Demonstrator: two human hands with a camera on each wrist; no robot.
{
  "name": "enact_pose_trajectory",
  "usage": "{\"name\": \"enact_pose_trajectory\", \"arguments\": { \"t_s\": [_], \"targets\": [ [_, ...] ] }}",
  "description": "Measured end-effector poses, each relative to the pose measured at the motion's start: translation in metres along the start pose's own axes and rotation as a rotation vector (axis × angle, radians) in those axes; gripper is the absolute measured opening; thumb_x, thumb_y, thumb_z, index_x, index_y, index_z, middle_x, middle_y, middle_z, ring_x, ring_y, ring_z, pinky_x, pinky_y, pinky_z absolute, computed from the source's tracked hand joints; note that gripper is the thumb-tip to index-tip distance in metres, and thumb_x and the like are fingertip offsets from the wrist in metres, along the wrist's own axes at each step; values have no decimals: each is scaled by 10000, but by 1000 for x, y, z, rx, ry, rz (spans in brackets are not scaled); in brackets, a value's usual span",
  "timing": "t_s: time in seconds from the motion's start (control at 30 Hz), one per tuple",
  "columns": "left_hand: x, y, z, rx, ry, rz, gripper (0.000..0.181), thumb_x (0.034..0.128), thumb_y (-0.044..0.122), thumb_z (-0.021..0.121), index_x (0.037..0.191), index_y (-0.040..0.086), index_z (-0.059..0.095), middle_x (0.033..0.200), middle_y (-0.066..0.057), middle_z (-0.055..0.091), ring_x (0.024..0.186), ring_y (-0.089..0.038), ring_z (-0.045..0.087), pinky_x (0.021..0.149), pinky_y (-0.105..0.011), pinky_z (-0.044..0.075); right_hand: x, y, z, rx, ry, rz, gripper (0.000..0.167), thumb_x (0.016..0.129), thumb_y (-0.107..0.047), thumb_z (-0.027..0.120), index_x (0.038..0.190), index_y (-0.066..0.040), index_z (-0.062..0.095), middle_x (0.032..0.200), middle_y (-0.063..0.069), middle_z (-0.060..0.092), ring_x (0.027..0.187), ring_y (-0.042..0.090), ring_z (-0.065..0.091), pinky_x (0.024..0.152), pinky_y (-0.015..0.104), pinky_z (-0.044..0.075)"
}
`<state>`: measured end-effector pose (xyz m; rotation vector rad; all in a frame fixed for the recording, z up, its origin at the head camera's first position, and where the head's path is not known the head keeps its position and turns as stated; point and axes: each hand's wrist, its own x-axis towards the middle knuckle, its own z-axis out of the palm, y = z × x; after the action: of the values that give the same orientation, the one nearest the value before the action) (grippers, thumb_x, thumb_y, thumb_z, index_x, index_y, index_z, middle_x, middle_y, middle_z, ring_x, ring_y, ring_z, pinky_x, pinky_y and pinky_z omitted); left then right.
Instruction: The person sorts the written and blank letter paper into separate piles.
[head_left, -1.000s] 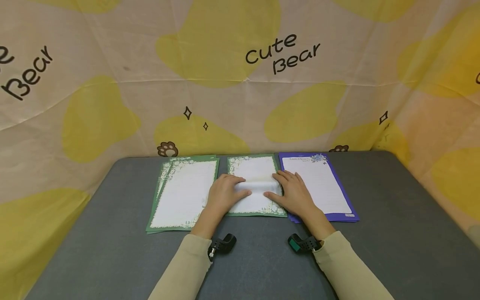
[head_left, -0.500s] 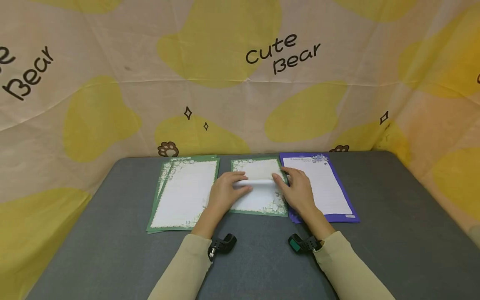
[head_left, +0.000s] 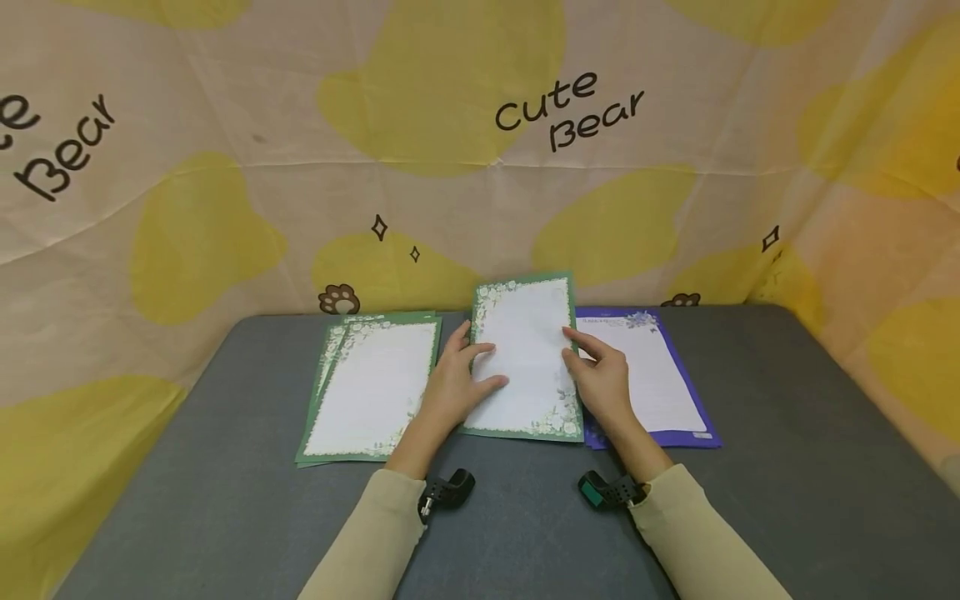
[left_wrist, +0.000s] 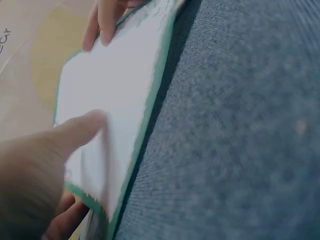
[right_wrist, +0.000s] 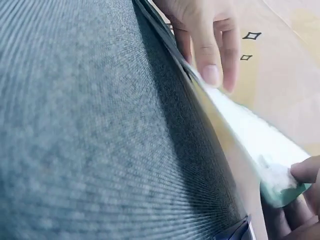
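A white sheet of paper with a green floral border (head_left: pixel 525 367) is raised off the table, its far edge tilted up, in the head view. My left hand (head_left: pixel 450 385) holds its left side. In the left wrist view that thumb (left_wrist: pixel 82 131) lies on the sheet's face while other fingers pass behind it. At the right edge, my right hand (head_left: pixel 604 383) pinches the paper between thumb and fingers. The right wrist view shows the sheet (right_wrist: pixel 245 130) nearly edge-on, above the table surface and bent near the right hand.
Left of the hands lie overlapping green-bordered sheets (head_left: pixel 367 392). Purple-bordered sheets (head_left: pixel 660 383) lie to the right, partly under the right hand. All are on a grey table (head_left: pixel 517 533), with a yellow-patterned cloth (head_left: pixel 450 100) hanging behind it.
The middle sheet was bowed up in a fold between the hands; now it is flatter, lifted and tilted up at its far edge. The right hand has changed from spread fingers to a pinch.
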<state>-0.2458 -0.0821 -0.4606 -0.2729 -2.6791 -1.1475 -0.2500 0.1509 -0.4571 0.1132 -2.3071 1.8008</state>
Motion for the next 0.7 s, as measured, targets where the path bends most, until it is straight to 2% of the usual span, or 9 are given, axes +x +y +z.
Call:
{"name": "enact_pose_trajectory", "arguments": {
  "t_s": [0.07, 0.17, 0.27, 0.33, 0.43, 0.53, 0.63, 0.67, 0.7],
  "targets": [
    [1, -1, 0, -69, 30, -48, 495, 891, 316, 787, 1333, 130, 665, 1653, -148, 306, 1453, -375, 438, 1093, -527, 483, 1, 0, 0, 28, 6, 18, 357, 988, -137, 651, 1345, -143, 670, 1462, 152, 581, 669, -67, 687, 604, 145, 524],
    [2, -3, -1, -178, 87, -106, 446, 947, 255, 726, 1366, 129, 638, 1486, -184, 530, 1278, -369, 599, 989, -487, 557, 1, -2, 1, 55, 19, 22, 360, 980, -107, 657, 1339, -119, 672, 1448, 137, 597, 733, -87, 693, 684, 125, 550],
    [3, -6, -3, -244, 134, -118, 396, 955, 176, 708, 1345, 132, 659, 1234, -156, 691, 971, -274, 687, 814, -389, 590, 2, -2, 2, 71, 38, 19, 357, 969, -80, 663, 1325, -99, 680, 1429, 132, 615, 784, -97, 692, 721, 107, 550],
    [3, -6, -4, -260, 154, -115, 359, 949, 145, 710, 1307, 139, 690, 1059, -132, 727, 807, -196, 652, 688, -299, 556, 3, -2, 2, 67, 43, 19, 352, 967, -80, 665, 1318, -99, 685, 1428, 140, 615, 775, -95, 694, 717, 102, 548],
    [3, -3, -7, -253, 169, -87, 315, 937, 110, 716, 1252, 122, 724, 893, -110, 701, 652, -148, 513, 568, -236, 426, 3, -2, 2, 25, 50, 5, 346, 967, -98, 664, 1312, -116, 693, 1401, 170, 630, 600, -65, 656, 601, 117, 519],
    [2, 2, -9, -213, 169, -48, 339, 919, 85, 732, 1256, 113, 722, 897, -94, 678, 661, -151, 481, 574, -234, 407, 1, -3, 1, -60, 65, -54, 367, 962, -86, 655, 1322, -147, 689, 898, 218, 748, 360, -21, 432, 413, 166, 385],
    [2, 8, -11, -145, 168, -3, 365, 900, 69, 750, 1261, 114, 721, 1055, -78, 708, 729, -152, 523, 627, -239, 439, -1, -6, 0, -163, 77, -140, 407, 957, -66, 640, 1348, -175, 671, 432, 71, 481, 318, 31, 238, 347, 204, 241],
    [2, 9, -11, -123, 169, 10, 369, 895, 66, 754, 1259, 113, 722, 1094, -76, 713, 736, -157, 533, 630, -244, 444, -1, -7, 0, -202, 77, -171, 419, 955, -61, 636, 1356, -176, 664, 375, 19, 355, 318, 40, 223, 341, 208, 225],
    [2, 10, -11, -104, 173, 21, 368, 892, 62, 756, 1255, 113, 725, 1145, -66, 716, 746, -155, 544, 637, -247, 450, -1, -8, 0, -240, 77, -201, 424, 953, -60, 633, 1361, -172, 661, 373, -49, 337, 320, 50, 231, 342, 211, 221]
  ]
}}
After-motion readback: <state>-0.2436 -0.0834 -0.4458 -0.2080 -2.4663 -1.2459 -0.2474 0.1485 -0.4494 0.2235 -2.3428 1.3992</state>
